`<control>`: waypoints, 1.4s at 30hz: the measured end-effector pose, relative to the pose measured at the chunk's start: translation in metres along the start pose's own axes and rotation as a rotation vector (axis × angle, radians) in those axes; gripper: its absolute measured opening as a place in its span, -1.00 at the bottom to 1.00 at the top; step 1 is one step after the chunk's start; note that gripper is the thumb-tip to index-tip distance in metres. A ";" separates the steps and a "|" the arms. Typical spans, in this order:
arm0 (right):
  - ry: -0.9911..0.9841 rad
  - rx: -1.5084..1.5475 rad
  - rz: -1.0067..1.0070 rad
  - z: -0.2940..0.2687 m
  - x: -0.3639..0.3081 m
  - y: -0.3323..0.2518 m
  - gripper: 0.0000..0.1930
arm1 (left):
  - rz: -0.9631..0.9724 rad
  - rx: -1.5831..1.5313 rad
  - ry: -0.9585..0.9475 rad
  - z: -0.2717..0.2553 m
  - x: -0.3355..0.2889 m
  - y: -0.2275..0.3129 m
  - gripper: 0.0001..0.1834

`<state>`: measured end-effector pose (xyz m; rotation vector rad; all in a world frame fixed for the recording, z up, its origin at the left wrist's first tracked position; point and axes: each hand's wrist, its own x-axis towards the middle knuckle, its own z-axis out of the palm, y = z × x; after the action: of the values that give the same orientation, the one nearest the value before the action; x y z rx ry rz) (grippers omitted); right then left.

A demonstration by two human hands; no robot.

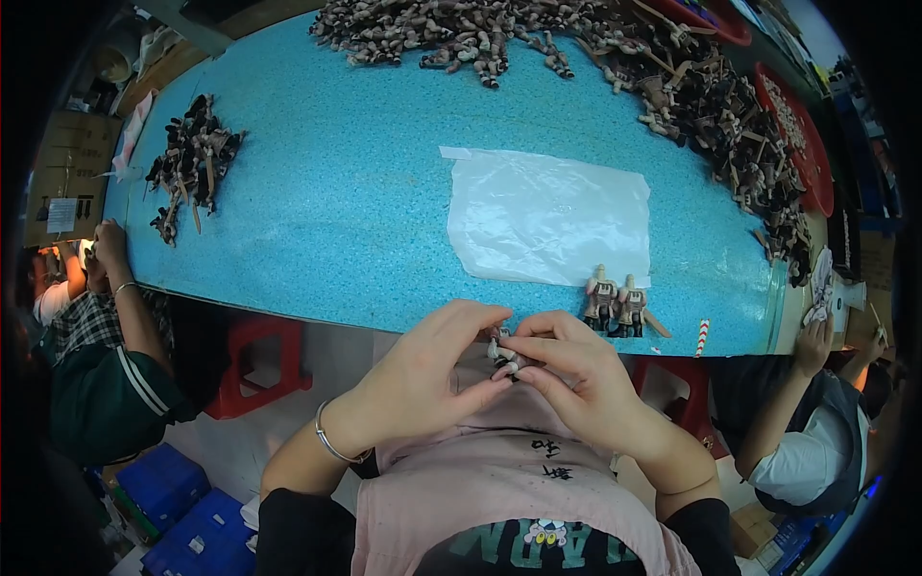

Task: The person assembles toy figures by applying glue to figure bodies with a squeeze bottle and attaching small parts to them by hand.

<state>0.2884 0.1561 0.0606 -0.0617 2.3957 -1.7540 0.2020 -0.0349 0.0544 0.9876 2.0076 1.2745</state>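
Just off the front edge of the blue table (317, 216), a small toy figure (502, 355) in pale and dark colours is pinched between my two hands. My left hand (427, 370) grips it from the left with thumb and fingertips. From the right, the thumb and fingers of my right hand (567, 370) close on the same figure, partly covering it. Two similar brown and white figures (615, 302) stand side by side on the table, right of my hands, by the lower edge of a clear plastic sheet (547, 216).
Piles of figures lie at the far side (451, 38), along the right (720, 125) and at the left (197, 154). Beyond the right pile is a red tray (797, 144). A striped strip (702, 338) lies near the front edge. Co-workers sit at both sides, near red stools (259, 365).
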 end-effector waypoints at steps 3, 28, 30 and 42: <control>0.003 0.016 0.025 0.001 0.000 0.000 -0.67 | 0.003 0.006 0.002 0.000 0.001 0.001 -0.43; 0.066 0.312 0.226 0.004 0.001 0.006 -0.72 | -0.042 -0.138 0.159 0.009 -0.002 -0.016 -0.79; 0.151 0.181 0.086 0.003 0.001 0.004 -0.69 | 0.025 -0.164 0.255 0.014 -0.005 -0.025 -0.79; -0.018 0.785 0.253 0.006 -0.007 0.001 -0.76 | 0.115 -0.156 0.303 0.007 -0.022 -0.009 -0.81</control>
<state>0.2962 0.1519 0.0582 0.3066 1.4621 -2.3779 0.2168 -0.0519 0.0447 0.8889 2.0543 1.7025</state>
